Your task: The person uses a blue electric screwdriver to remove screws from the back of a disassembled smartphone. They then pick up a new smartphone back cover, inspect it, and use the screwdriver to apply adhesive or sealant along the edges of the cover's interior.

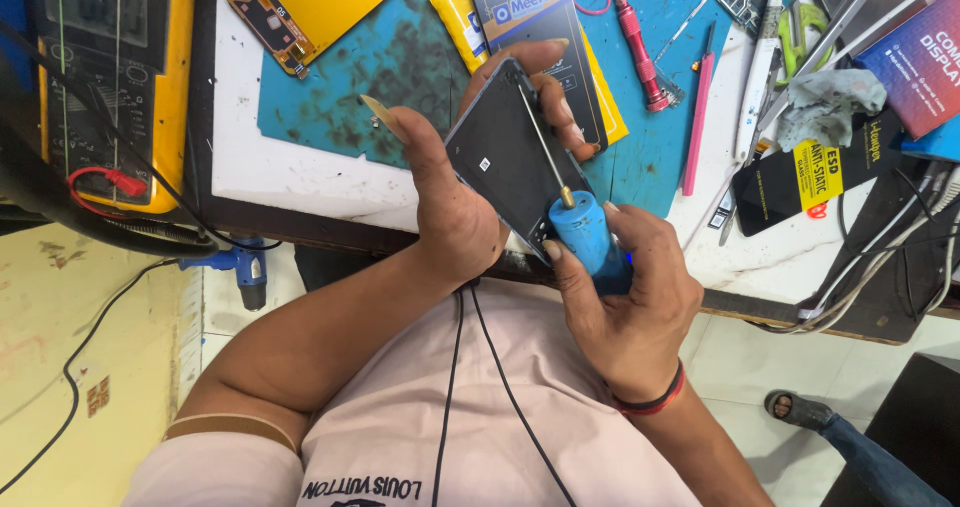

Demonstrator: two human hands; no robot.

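Right in the middle of the frame, the dark phone [505,162] sits tight in the left hand [450,207]. Just below it, the right hand [630,307] wraps its grip around a blue screwdriver [585,235] (thin tip touching the phone), above the counter [300,182].

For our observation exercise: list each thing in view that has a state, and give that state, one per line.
Phone: tilted, held off the bench, dark back facing up.
Blue screwdriver: gripped, tip on the phone.
Left hand: holding the phone.
Right hand: gripping the screwdriver.
Red screwdriver: lying flat, unused.
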